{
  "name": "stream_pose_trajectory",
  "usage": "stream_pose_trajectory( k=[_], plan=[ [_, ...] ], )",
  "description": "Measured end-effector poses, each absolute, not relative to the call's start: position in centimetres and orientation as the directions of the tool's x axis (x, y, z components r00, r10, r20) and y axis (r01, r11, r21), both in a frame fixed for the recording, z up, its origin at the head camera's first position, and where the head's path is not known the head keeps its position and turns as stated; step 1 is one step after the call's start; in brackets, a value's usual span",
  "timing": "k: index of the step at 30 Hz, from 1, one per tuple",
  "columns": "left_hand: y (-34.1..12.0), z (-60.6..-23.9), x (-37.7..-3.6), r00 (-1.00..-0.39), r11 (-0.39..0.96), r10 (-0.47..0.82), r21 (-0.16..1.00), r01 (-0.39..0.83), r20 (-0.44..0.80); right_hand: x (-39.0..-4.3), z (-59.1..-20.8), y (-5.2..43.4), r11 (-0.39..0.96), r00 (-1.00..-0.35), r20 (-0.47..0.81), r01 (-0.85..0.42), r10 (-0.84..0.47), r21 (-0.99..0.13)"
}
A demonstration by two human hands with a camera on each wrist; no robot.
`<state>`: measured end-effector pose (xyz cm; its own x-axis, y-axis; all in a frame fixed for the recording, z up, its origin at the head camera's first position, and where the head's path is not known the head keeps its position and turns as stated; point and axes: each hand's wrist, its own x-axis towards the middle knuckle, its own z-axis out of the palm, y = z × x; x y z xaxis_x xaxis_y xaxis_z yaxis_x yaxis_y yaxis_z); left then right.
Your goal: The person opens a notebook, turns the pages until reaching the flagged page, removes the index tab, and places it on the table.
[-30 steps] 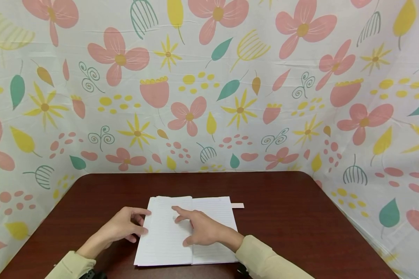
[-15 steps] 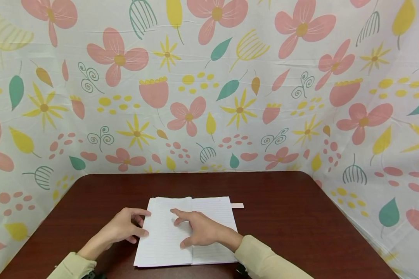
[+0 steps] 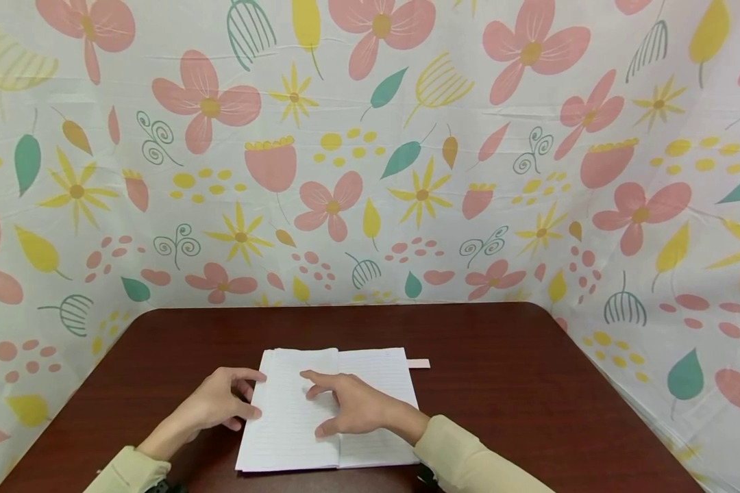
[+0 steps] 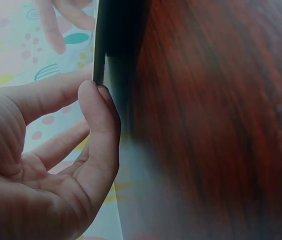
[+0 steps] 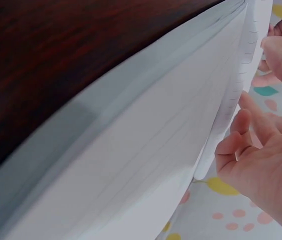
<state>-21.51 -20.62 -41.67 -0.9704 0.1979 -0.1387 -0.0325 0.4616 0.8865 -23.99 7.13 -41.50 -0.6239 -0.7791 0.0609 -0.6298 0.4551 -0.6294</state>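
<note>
An open notebook [image 3: 379,445] with lined white pages lies on the table. My left hand [image 3: 218,400] is at its left edge, index finger and thumb spread, their tips touching the page border. In the left wrist view that hand [image 4: 46,165] is loosely bent beside the notebook's thin edge. My right hand [image 3: 360,404] reaches over the left page from the right, index finger extended and thumb spread. In the right wrist view the right hand's index fingertip [image 5: 244,97] meets the page, with other fingers bent. I see nothing gripped in it.
A pale paper strip [image 3: 419,363] sticks out past the notebook's right edge. The dark reddish-brown table [image 3: 518,397] extends around it. Behind and at the sides hangs a white flower-patterned cloth [image 3: 370,171].
My right hand's index fingertip and thumb have slid slightly left and toward me over the page. The left hand stays at the notebook's edge.
</note>
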Motion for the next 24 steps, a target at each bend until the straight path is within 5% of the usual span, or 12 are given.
stream_pose_trajectory(
  k=[24],
  plan=[
    [-20.7, -41.9, -21.8, -0.974, 0.477, 0.180, 0.878, -0.038, -0.140, -25.2, -40.0, 15.9, 0.604, -0.760, 0.091, -0.577, -0.644, -0.549]
  ],
)
